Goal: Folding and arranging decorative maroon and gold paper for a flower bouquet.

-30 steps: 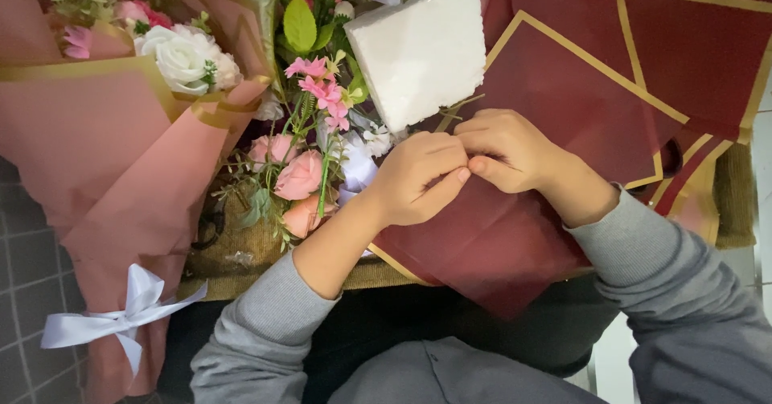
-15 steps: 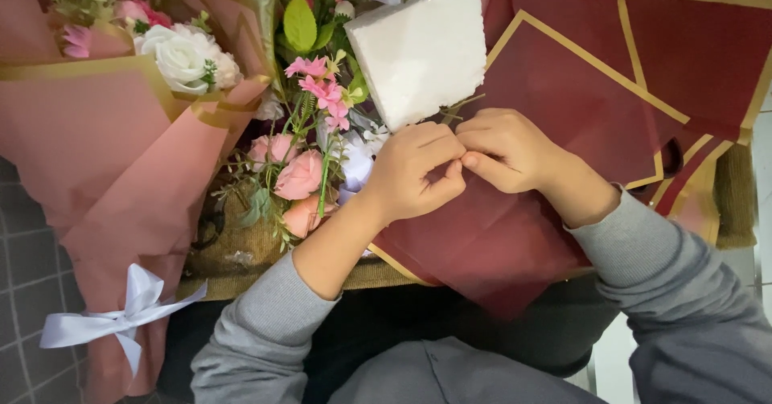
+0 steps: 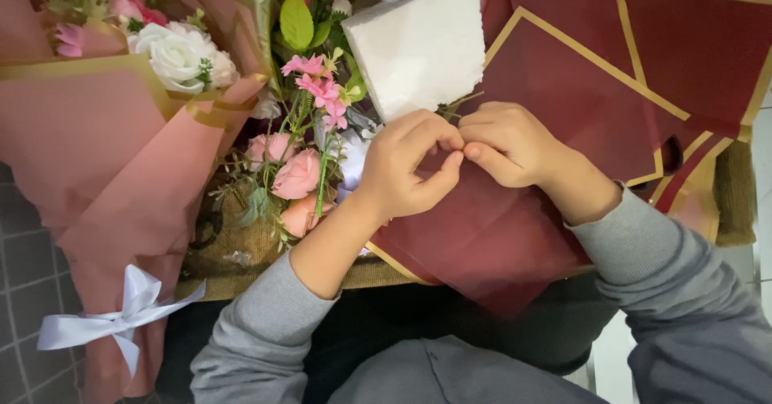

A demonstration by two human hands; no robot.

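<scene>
1. the surface (image 3: 265, 251) is covered with a brown woven cloth, which shows at the near edge and again at the far right; dark red wrapping sheets (image 3: 579, 90) with gold borders lie spread over most of its right half.
2. to the left, grey floor tiles (image 3: 24, 275) show below the surface edge (little else of the room can be seen).
3. a bouquet in pink wrapping paper (image 3: 88, 147) leans at the left, with a white rose (image 3: 181, 58) at its top and a white ribbon bow (image 3: 121, 319) tied near its foot.
4. loose pink flowers (image 3: 297, 175) with green stems lie in the middle, just beside the left wrist, and a white foam block (image 3: 418, 42) sits just beyond the hands.
5. the left hand (image 3: 410, 167) is curled, thumb and fingers pinched together; the right hand (image 3: 507, 143) is closed the same way, the fingertips of both meeting over the dark red sheet just below the foam block. what they pinch is too small to tell.
6. compared with half a second ago, both hands sit in nearly the same spot with the same pinch; the left fingers have curled slightly tighter, and the flowers, foam and sheets have not moved.
</scene>
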